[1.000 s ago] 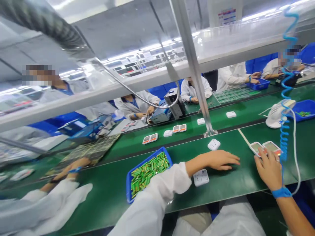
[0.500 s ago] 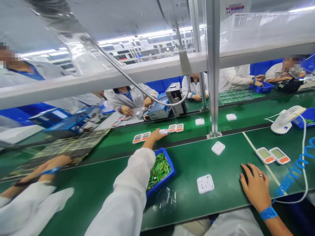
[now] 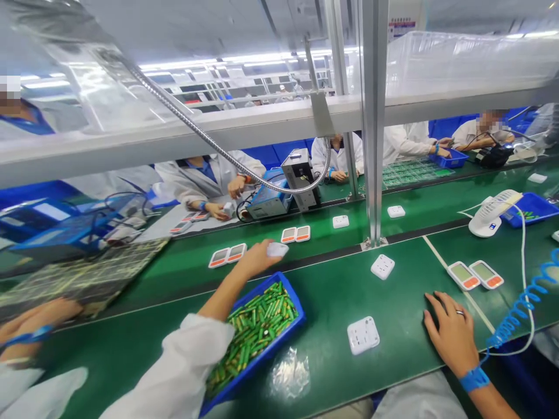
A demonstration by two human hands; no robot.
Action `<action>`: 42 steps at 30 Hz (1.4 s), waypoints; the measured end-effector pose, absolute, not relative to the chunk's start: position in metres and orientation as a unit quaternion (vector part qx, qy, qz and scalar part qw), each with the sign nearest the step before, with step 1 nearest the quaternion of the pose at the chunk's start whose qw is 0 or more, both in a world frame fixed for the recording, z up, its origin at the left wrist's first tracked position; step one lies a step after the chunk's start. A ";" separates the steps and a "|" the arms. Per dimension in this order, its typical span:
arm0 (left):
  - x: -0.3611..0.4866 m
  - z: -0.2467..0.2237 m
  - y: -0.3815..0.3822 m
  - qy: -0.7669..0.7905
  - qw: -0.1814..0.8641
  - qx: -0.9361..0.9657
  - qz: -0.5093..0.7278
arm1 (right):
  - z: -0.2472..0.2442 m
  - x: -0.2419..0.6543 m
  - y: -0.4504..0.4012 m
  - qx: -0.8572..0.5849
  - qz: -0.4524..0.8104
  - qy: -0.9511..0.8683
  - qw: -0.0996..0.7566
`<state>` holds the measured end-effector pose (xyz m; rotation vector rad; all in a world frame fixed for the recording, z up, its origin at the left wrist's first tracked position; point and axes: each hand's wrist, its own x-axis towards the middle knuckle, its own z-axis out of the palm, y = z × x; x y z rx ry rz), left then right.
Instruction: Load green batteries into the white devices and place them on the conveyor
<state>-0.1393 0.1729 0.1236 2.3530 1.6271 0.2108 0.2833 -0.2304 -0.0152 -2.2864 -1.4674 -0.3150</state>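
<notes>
My left hand (image 3: pixel 257 258) is closed on a small white plastic device (image 3: pixel 278 249), held over the dark strip at the belt's near edge. Under my left forearm stands a blue bin (image 3: pixel 293 291) full of small green cylinders (image 3: pixel 262 326) that look like batteries. My right hand (image 3: pixel 452 334) rests palm down on the green bench, fingers spread, holding nothing. Left of it lie two white square devices, one nearer (image 3: pixel 364 335) and one farther (image 3: pixel 382 266). Just beyond its fingers are two white units with grey screens and orange buttons (image 3: pixel 463 275).
A metal post (image 3: pixel 374 128) rises at the belt's near edge. On the belt (image 3: pixel 323 247) lie paired screen units (image 3: pixel 296 234) and white devices (image 3: pixel 340 222). A white fan-like device (image 3: pixel 491 212) and blue coiled cord (image 3: pixel 524 305) are at right. A co-worker's hand (image 3: pixel 48 317) is at left.
My left hand has drawn back slightly from the belt with the white device, and more of the bin shows. My right hand stays on the bench. The view has shifted a little.
</notes>
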 end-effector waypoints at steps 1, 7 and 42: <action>-0.135 0.121 0.164 0.535 0.144 0.830 0.059 | -0.015 0.283 -0.231 -0.820 -0.109 -0.524 0.203; -0.076 0.077 0.057 0.334 0.171 0.927 -0.009 | -0.019 0.287 -0.225 -0.840 -0.063 -0.492 0.221; -0.012 0.050 0.300 0.318 0.135 0.935 -0.074 | -0.008 0.366 0.148 -0.771 0.031 -0.560 0.300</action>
